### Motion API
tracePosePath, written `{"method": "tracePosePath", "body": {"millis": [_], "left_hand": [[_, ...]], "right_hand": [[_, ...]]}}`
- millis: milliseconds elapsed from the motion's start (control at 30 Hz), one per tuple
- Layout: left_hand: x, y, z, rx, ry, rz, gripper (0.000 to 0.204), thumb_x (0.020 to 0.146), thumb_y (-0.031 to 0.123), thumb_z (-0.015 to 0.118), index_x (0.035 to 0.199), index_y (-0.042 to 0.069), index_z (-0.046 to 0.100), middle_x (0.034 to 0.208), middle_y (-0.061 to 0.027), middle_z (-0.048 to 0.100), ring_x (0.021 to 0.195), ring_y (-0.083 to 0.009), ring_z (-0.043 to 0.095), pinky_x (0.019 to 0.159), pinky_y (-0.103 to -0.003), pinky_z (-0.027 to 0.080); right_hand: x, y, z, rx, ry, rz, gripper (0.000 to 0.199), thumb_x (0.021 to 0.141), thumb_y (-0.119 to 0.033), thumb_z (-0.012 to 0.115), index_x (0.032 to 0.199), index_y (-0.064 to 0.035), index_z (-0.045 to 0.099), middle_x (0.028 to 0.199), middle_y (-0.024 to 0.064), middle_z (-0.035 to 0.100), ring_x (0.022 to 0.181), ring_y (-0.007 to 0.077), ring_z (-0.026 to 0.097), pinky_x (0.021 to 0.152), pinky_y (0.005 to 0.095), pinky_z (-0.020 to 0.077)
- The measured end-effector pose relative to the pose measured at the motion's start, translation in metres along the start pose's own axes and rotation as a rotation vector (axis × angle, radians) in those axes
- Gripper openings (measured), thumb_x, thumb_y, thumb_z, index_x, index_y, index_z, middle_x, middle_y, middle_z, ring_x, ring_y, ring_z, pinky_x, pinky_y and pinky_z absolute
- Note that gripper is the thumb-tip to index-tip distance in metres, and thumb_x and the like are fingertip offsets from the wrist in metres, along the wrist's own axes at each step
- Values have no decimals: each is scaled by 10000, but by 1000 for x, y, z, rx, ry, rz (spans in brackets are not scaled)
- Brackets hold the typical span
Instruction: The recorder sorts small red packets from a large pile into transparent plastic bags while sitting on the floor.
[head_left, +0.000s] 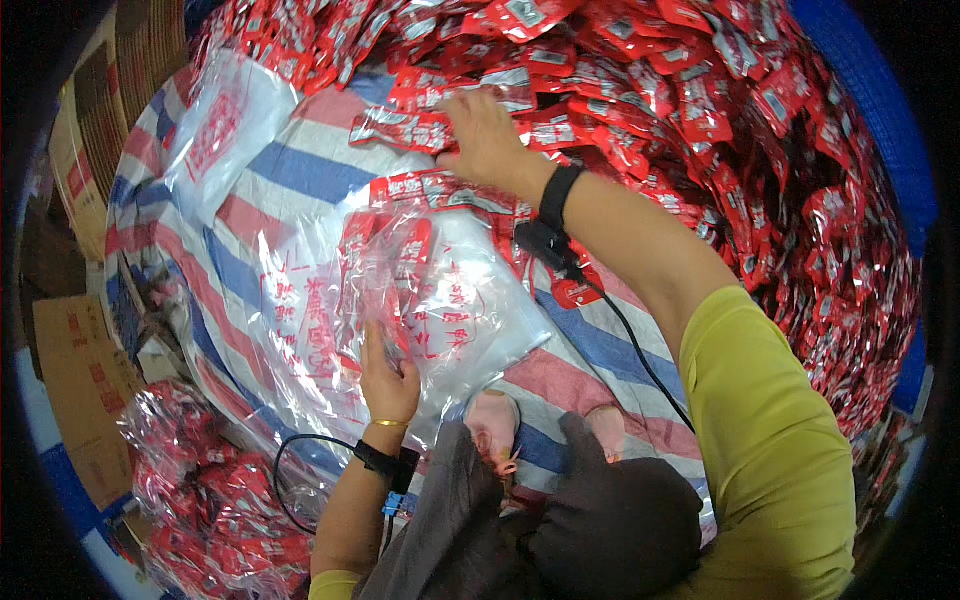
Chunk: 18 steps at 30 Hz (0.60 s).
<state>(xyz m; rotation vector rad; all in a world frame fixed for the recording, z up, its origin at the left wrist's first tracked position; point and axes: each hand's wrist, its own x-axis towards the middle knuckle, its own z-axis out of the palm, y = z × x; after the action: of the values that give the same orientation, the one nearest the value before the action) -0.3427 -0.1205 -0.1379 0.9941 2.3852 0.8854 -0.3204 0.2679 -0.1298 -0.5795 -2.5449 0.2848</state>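
My left hand [389, 388] grips a clear plastic bag [440, 375] printed with red characters. Several red packets [385, 255] show through the film inside this bag, above my fingers. Farther off, my right hand [485, 140] is curled over a shiny red packet [405, 130] at the near edge of a big heap of similar packets [700, 110]. Its fingertips are partly hidden among them. Between the hands, more red packets [440, 192] lie across the bag's upper edge. A stack of flat clear bags [505, 310] lies beneath the held one.
A striped red, white and blue sheet [310, 170] spreads under everything. More clear bags [225, 130] lie at the far left. Filled bags of red packets [220, 500] sit at the lower left beside a cardboard box [85, 390]. Cables run from both wrists.
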Motion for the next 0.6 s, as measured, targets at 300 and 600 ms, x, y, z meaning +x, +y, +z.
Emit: {"method": "tracePosePath", "body": {"millis": [300, 600], "left_hand": [[8, -24, -9, 74, -2, 57, 758, 824, 43, 591, 1535, -53, 347, 1493, -335, 449, 1348, -493, 480, 1125, -477, 424], [-4, -21, 17, 47, 88, 47, 867, 784, 2, 549, 1599, 0, 253, 1566, -304, 379, 1409, -493, 404, 1165, -487, 369]], "right_hand": [[73, 26, 13, -191, -829, 205, 1209, 594, -825, 763, 1405, 39, 522, 1372, 245, 615, 1296, 384, 583, 1106, 504, 408], [-102, 31, -75, 166, -1013, 357, 1066, 744, -705, 728, 1452, 58, 498, 1318, 327, 618, 1228, 440, 614, 1052, 467, 482]]}}
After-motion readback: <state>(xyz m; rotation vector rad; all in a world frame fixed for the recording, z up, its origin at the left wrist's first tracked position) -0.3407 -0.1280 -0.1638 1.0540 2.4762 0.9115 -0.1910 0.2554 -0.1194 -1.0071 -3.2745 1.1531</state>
